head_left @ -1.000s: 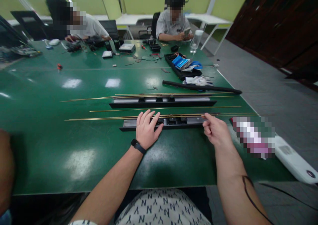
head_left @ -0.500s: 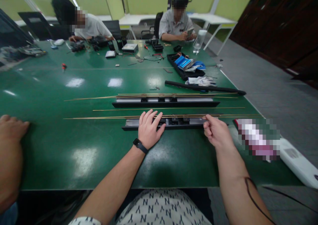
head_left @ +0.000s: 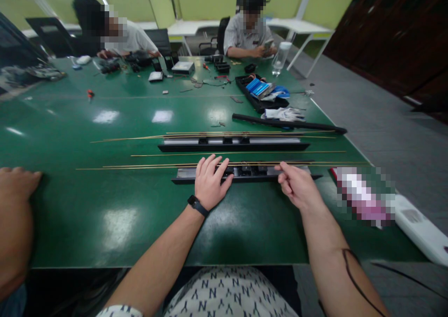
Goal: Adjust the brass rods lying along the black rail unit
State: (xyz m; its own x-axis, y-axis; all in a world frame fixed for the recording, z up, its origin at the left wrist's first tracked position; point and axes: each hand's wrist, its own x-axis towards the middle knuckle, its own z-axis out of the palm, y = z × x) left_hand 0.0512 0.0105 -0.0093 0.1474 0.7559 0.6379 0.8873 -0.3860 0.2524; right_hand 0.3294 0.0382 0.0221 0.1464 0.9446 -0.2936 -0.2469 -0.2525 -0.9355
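Note:
My left hand [head_left: 212,181], with a dark watch on its wrist, lies spread and open over the nearer black rail [head_left: 189,180]. Its fingers rest across long thin brass-coloured rods [head_left: 150,166] that run along the rail's far side. Toward the rail's right end, my right hand [head_left: 296,185] is closed in a pinch on one thin rod; the exact grip is partly hidden by the fingers. Small black blocks [head_left: 259,169] sit inside the rail between my hands. Just beyond lies a single rod [head_left: 157,155].
A second black rail [head_left: 231,147] with rods lies farther back. Behind it are a black tube [head_left: 252,118], white gloves [head_left: 284,114] and a black tray [head_left: 261,106]. Two people sit across the green table [head_left: 70,214]. Another person's hand [head_left: 17,179] rests at left.
My right hand has moved left along the nearer rail, and one rod's left end now reaches farther left. My left hand has stayed in place.

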